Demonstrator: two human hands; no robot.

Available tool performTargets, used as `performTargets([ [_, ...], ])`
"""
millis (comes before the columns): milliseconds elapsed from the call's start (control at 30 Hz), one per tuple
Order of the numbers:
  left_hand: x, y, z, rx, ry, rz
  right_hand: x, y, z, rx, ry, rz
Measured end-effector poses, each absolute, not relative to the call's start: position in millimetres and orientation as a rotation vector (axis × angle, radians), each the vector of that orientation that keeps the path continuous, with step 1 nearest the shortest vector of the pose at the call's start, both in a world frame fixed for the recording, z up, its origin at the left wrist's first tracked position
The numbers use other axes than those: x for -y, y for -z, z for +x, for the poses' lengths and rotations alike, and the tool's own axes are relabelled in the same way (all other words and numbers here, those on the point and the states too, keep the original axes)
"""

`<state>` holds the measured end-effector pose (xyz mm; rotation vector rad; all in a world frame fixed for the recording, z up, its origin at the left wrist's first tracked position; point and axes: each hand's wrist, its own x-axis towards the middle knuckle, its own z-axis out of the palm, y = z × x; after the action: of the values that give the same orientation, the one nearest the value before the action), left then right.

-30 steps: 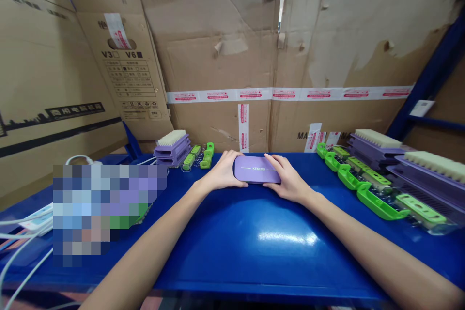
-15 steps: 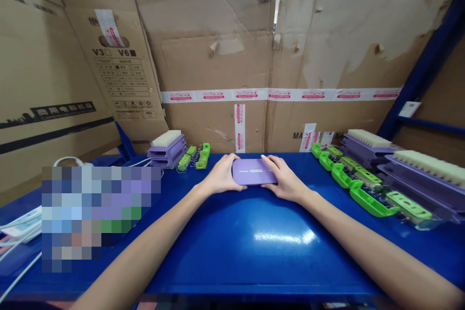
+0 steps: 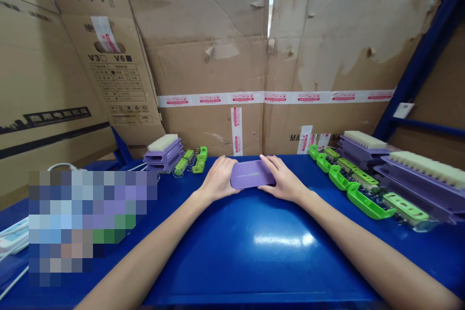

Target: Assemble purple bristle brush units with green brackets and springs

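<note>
A flat purple plastic piece with rounded corners and pale lettering is held up in front of me near the back of the table. My left hand grips its left end, fingers on top and thumb below. Its right end sits between the thumb and fingers of my right hand. The piece is tilted slightly, left end lower. Its underside is hidden.
On the right of the blue table are purple stacks topped with a cream bristle block, beside green plastic parts. A similar purple stack stands back left. Cardboard walls the back; a blurred patch covers the left.
The purple piece has tipped, its left end dropping and its lettering turning fainter and upside down in look. Both hands keep their hold. The whole view has shifted slightly.
</note>
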<state>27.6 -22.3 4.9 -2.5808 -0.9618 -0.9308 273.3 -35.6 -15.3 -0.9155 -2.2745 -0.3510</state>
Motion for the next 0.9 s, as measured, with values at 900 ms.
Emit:
performTargets([
  [900, 17, 14, 26, 1.130, 1.021, -2.868, 26, 4, 309, 1.685, 0.158, -1.839],
])
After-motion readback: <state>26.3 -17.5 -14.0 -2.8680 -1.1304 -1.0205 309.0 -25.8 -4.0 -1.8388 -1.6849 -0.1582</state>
